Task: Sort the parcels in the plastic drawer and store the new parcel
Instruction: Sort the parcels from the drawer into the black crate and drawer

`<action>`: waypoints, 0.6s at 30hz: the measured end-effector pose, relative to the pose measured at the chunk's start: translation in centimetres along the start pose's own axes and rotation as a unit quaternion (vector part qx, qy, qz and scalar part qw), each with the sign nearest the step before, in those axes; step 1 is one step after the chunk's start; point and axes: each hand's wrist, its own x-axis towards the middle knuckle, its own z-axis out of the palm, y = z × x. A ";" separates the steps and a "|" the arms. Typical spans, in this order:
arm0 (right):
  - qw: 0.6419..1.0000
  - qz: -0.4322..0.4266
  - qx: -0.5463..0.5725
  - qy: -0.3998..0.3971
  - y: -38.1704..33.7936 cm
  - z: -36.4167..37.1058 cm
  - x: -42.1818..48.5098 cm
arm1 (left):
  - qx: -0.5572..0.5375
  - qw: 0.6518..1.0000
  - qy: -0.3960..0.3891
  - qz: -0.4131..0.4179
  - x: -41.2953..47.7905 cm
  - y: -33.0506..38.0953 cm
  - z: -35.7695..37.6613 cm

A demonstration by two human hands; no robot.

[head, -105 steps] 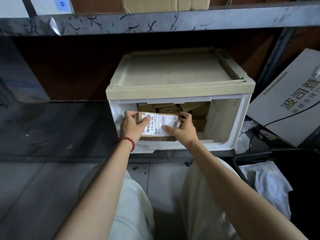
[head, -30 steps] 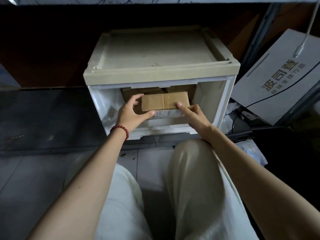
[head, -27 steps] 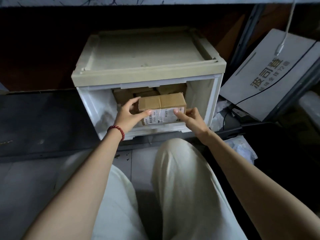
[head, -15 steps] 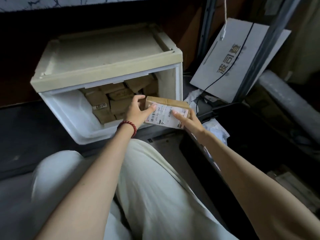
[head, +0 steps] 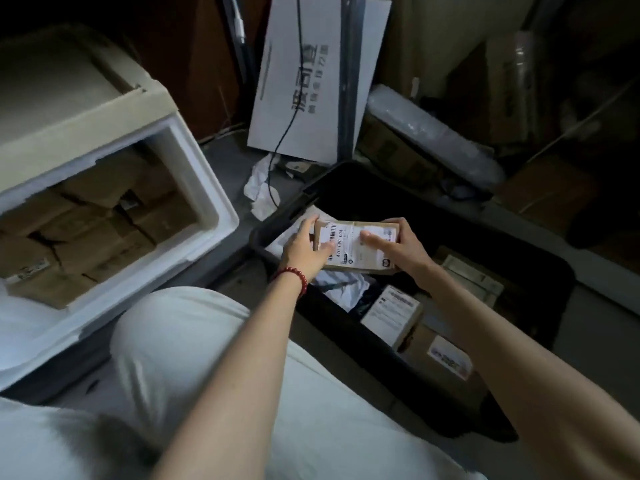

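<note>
A small brown parcel (head: 349,245) with a white shipping label is held by both hands above a black bin (head: 540,271) on the right. My left hand (head: 303,251), with a red bead bracelet at the wrist, grips the parcel's left end. My right hand (head: 403,249) grips its right end, forefinger lying across the label. At the left the white plastic drawer (head: 207,188) stands pulled open, with several brown parcels (head: 100,233) packed inside.
The black bin holds several labelled boxes (head: 391,315) and crumpled white bags (head: 341,285). A white printed carton (head: 311,74) leans behind it, with a black cable hanging over it. My white-trousered knee (head: 194,344) is below the hands. More boxes fill the dark right side.
Both hands carried the labelled parcel out of the drawer and to the right, over the black bin. My view swung right with it, so the drawer now sits at the left.
</note>
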 end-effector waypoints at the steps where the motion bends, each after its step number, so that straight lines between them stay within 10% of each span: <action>1: 1.000 0.008 -0.005 0.015 0.8 -1.1 -0.4 | 0.011 1.000 -0.016 0.001 0.1 0.3 1.4; 18: 0.971 0.104 -0.020 0.214 10.6 -8.8 -6.4 | 0.138 0.960 -0.226 0.089 1.9 3.3 15.0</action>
